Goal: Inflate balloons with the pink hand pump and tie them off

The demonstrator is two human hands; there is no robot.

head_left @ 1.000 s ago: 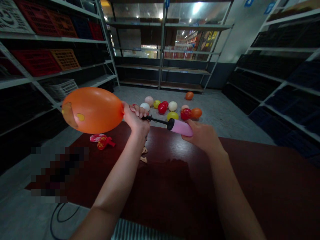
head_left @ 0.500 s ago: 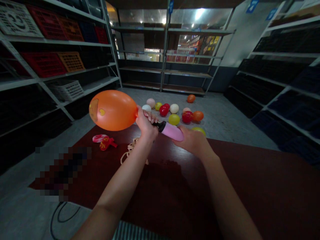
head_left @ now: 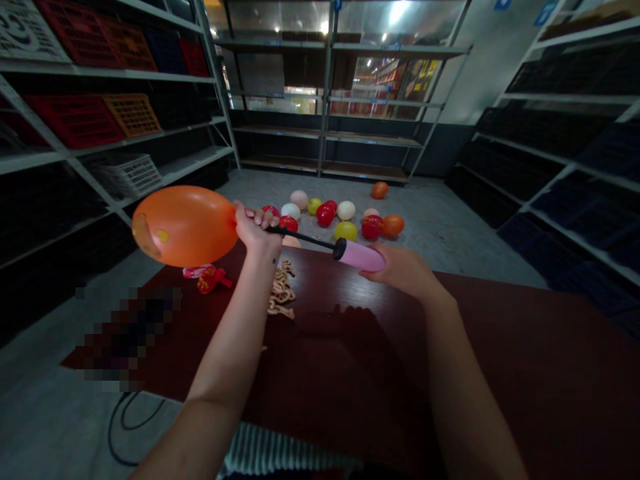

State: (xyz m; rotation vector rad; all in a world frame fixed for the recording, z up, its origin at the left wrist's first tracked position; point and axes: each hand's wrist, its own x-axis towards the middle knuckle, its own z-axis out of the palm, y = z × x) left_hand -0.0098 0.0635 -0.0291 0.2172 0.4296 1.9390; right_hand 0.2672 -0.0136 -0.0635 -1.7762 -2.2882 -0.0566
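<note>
My left hand [head_left: 256, 230] is closed around the neck of an inflated orange balloon [head_left: 187, 227], which points off to the left. It also grips the near end of a hand balloon pump, partly hidden by the fingers. My right hand [head_left: 407, 270] wraps round the pump's pink barrel [head_left: 361, 256]. Between the two hands a long stretch of thin black rod is exposed. Below, on the dark red-brown table [head_left: 350, 380], lies a pile of limp tan pieces [head_left: 283, 290], partly behind my left wrist. Deflated red and pink balloons [head_left: 213, 279] rest under the orange one.
Several inflated balloons [head_left: 346, 231] in red, yellow, white and orange lie on the floor beyond the table. Metal shelves [head_left: 325, 133] stand at the back and both sides, with plastic crates [head_left: 133, 113] on the left. A black cable [head_left: 117, 433] hangs at lower left.
My hands have moved apart, drawing the black rod out of the pink barrel. The left hand and orange balloon shifted left; the right hand moved slightly right.
</note>
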